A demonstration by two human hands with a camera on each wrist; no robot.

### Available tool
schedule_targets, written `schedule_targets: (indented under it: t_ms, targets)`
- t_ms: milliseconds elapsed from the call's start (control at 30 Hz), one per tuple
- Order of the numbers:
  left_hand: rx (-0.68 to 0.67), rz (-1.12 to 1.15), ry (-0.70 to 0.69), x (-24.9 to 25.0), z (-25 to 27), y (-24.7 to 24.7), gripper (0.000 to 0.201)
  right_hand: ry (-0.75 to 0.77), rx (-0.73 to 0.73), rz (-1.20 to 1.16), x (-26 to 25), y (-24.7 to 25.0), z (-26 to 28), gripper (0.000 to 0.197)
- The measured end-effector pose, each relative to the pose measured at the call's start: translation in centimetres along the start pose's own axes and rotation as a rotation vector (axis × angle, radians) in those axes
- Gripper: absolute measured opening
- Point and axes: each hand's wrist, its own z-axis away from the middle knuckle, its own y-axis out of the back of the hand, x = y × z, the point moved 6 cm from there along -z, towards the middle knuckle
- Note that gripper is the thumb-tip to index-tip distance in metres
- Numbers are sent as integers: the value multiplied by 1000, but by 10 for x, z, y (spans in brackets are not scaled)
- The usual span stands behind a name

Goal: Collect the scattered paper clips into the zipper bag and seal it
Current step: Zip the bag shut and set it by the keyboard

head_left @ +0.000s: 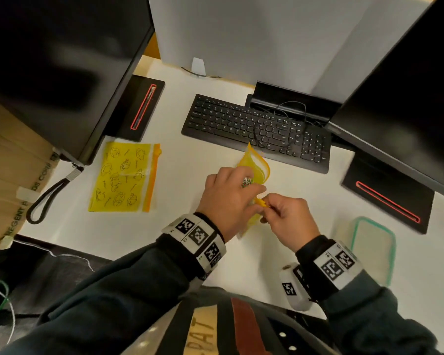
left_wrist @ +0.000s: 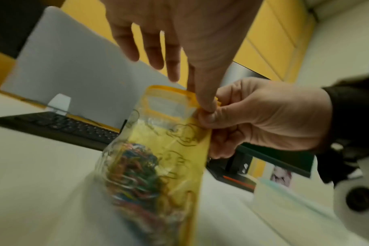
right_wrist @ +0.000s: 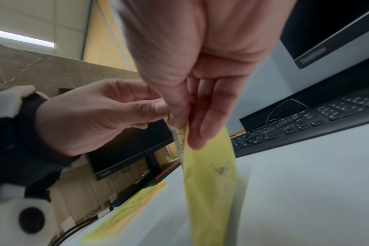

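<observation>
A yellow zipper bag (head_left: pixel 257 165) stands upright on the white desk (head_left: pixel 190 160) between my hands, its mouth gaping at the far end. In the left wrist view it (left_wrist: pixel 185 149) bulges with several coloured paper clips (left_wrist: pixel 135 169). My left hand (head_left: pixel 231 193) pinches the orange zipper strip at the near corner with thumb and forefinger, the other fingers spread above the mouth. My right hand (head_left: pixel 290 219) pinches the same corner from the other side, thumb and fingers closed on the bag's top edge (right_wrist: pixel 179 128). I see no loose clips on the desk.
A second yellow zipper bag (head_left: pixel 124 175) lies flat to the left. A black keyboard (head_left: pixel 256 131) with a cable on it sits just behind the hands. Monitors stand on both sides. A clear container with a teal rim (head_left: pixel 369 249) is at the right, a cardboard box (head_left: pixel 8 180) at the far left.
</observation>
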Motion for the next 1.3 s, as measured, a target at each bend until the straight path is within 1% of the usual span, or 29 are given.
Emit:
schedule_targets:
  t_ms: [33,100,133,267,367,433,533,600,700,767,833,900,933,967,1000,1067,1100,1133,1167,1200,1267,1300]
  targets:
    - [13,-37,-60,2,1,-1,31,5,26,40,2,2,3,13]
    - [19,-82,-174,9,2,-3,26,6,84,97,6,8,6,15]
    - [13,-94,-209,11,1,-5,26,8,102,102,6,10,7,17]
    - [-7,-114,-254,14,-5,-12,19,3,88,4,0,9,11,21]
    - [-31,-146,-279,8,-5,-13,21,13,63,-38,-4,5,11,27]
    - [-34,-165,-272,1,-10,-8,21,22,88,-51,-6,8,9,25]
    - [-28,-190,-187,-17,-24,4,19,-33,151,-75,2,19,4,20]
    - [-28,-178,-92,-38,-30,13,20,-105,207,-97,17,30,1,18]
    - [-74,-173,46,-71,-37,23,26,-230,270,-189,39,42,-6,17]
    - [-109,-171,73,-77,-45,25,30,-275,301,-222,44,47,-12,15]
    - [-128,-102,146,-80,-55,24,24,-286,344,-233,41,54,-19,14]
    - [-138,-26,257,-87,-66,20,18,-315,407,-262,41,69,-20,12]
    - [-129,2,308,-91,-70,20,18,-340,435,-233,46,79,-17,15]
    - [-123,29,347,-95,-72,18,23,-383,447,-143,53,90,-12,24]
    - [-134,55,373,-96,-71,16,33,-450,431,0,64,101,-3,35]
    - [-177,92,358,-91,-64,9,49,-654,337,316,94,117,23,55]
    - [-204,100,329,-86,-59,5,51,-781,268,419,110,122,39,61]
    - [-247,103,313,-83,-53,-2,50,-903,194,443,125,123,55,65]
    - [-302,104,309,-82,-45,-11,49,-999,135,381,136,119,69,67]
    - [-369,104,317,-81,-38,-21,48,-1048,106,274,143,113,80,68]
    - [-473,126,343,-80,-27,-38,39,-1034,110,122,145,103,87,68]
    - [-494,155,348,-77,-24,-43,32,-1003,108,88,142,97,85,68]
